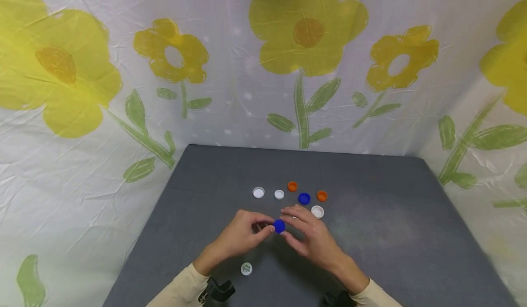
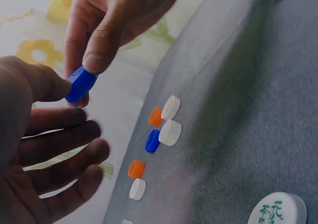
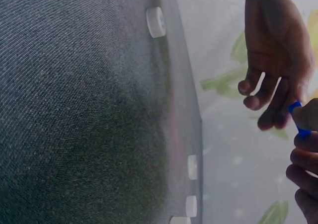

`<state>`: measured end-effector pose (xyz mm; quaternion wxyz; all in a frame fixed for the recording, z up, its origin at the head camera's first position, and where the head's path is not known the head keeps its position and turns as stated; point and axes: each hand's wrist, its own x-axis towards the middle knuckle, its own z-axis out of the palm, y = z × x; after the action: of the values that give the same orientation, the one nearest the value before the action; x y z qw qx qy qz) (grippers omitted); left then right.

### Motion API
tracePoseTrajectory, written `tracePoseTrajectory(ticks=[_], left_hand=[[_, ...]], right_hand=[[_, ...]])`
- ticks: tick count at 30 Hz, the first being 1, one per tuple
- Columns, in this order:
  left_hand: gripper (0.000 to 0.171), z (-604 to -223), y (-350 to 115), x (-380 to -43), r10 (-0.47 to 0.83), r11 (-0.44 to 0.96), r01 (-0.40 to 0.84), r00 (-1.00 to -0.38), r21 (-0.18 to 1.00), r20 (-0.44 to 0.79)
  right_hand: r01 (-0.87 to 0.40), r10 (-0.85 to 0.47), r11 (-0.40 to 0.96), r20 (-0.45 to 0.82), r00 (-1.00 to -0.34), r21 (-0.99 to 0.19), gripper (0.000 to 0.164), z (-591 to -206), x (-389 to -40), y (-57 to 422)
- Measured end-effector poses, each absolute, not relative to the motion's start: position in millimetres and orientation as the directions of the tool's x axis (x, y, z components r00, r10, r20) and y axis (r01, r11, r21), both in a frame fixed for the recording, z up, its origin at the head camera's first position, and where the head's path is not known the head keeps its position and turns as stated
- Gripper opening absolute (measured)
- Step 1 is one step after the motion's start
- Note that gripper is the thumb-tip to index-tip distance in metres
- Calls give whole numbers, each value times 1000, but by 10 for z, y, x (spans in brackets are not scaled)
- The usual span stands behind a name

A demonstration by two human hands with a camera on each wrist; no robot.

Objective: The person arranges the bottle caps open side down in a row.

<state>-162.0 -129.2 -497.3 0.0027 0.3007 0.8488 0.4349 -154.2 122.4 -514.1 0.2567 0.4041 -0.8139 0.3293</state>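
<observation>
In the head view a blue bottle cap (image 1: pixel 279 226) is between the two hands, above the table. My right hand (image 1: pixel 309 235) pinches it between thumb and finger, which the left wrist view shows best on the blue cap (image 2: pixel 81 84). My left hand (image 1: pixel 243 234) touches the cap's edge with its thumb, while its other fingers (image 2: pixel 59 139) spread loosely beside it. In the right wrist view the left hand (image 3: pixel 276 60) reaches down toward the cap (image 3: pixel 299 120), with its fingers apart. A white cap with green lettering (image 1: pixel 246 269) rests on the table near the left wrist.
Beyond the hands, on the grey table (image 1: pixel 370 234), lie another blue cap (image 1: pixel 304 198), two orange caps (image 1: pixel 292 186) and several white caps (image 1: pixel 258 192). One white cap is mostly hidden behind the right hand. A flower-patterned curtain (image 1: pixel 230 92) surrounds the table's back and sides.
</observation>
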Motion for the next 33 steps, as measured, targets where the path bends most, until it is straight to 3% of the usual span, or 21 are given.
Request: tracePoseTrajectory(ticks=[6,11,21,33], left_hand=[[25,-4953,-1266,-1600,558,471,705,-704,530,440],[27,-4935,-1262,-1570,610,527,773,-633,353,476],[23,-4914,-1330,-1540,755,551,812,-584,192,298],[17,-5026,-1350,-1413,789,592,795,-605,132,106]], right_hand=[[-795,-469,496,663,-584,-349,42,-5141,-1509,1232],[-795,-461,494,669,-583,-352,40,-5159,-1485,1220],[-769,-544,497,546,-638,-403,30,-5219,-1356,1158],[-789,-651,502,446,-614,-353,25,-5390,-1202,1045]])
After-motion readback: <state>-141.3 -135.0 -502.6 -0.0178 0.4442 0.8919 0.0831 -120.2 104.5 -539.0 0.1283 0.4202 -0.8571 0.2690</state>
